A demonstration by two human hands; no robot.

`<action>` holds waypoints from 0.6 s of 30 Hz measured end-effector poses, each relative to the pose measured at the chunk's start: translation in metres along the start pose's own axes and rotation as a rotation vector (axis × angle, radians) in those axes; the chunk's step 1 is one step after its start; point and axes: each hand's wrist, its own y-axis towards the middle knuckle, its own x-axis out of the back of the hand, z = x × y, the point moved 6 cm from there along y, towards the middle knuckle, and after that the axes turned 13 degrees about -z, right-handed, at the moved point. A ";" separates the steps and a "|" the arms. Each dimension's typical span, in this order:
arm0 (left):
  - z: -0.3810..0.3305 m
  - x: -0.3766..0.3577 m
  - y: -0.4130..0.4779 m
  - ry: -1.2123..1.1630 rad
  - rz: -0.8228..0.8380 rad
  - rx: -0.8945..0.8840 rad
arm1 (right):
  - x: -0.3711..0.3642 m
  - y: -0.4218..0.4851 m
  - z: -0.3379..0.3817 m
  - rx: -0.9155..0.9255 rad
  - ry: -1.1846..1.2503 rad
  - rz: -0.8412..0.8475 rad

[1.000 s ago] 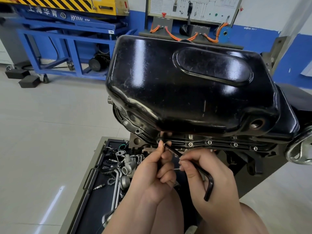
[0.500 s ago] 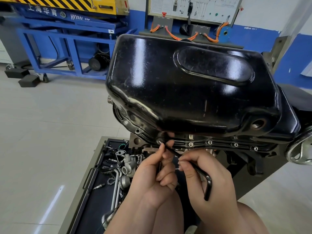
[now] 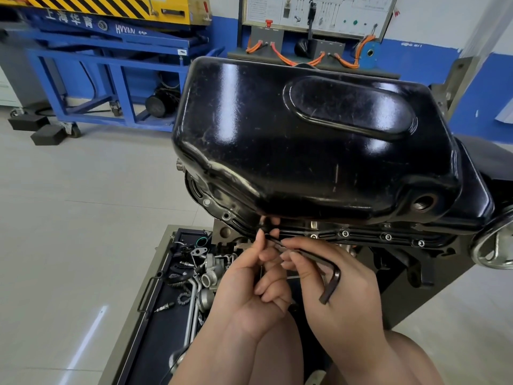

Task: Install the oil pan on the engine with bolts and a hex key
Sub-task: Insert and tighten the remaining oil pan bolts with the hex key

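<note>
Nearest the camera, the left hand (image 3: pixel 249 290) has its lower fingers curled into the palm. Its thumb and forefinger pinch the tip of a black L-shaped steel hex key (image 3: pixel 316 258); whether a bolt sits under them cannot be told. The right hand (image 3: pixel 344 298) pinches the key's long arm between thumb and fingertips (image 3: pixel 291 255), and the short arm hangs down over its back.

The key's tip meets the near flange of the glossy black pressed-steel oil pan (image 3: pixel 305 140), which sits bottom-up on the grey metal engine (image 3: pixel 224 232). Small silver socket-head bolts (image 3: pixel 345 233) stand in a row along that flange, to the right of the hands. Below and left, a dark tray (image 3: pixel 155 337) holds loose metal parts.

Against half a second ago, the key lies flatter, with its bend raised, and the right hand has come up with it. The pan has not shifted.

Behind stand a blue steel lift frame (image 3: pixel 116 59) and a white training board with orange cables (image 3: pixel 319 9).
</note>
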 end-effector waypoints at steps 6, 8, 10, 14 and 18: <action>0.002 -0.002 -0.003 0.036 0.005 0.023 | -0.002 0.002 0.002 0.120 -0.110 -0.093; 0.001 -0.005 -0.004 0.047 0.038 0.038 | -0.003 0.001 0.003 0.152 -0.117 -0.093; 0.002 -0.009 -0.006 0.043 0.110 0.065 | -0.005 0.001 0.003 0.157 -0.129 -0.098; 0.000 -0.010 -0.007 0.034 0.149 0.058 | -0.006 0.001 0.004 0.165 -0.096 -0.121; 0.000 -0.012 -0.009 0.028 0.197 0.030 | -0.008 -0.004 0.002 0.188 -0.053 -0.129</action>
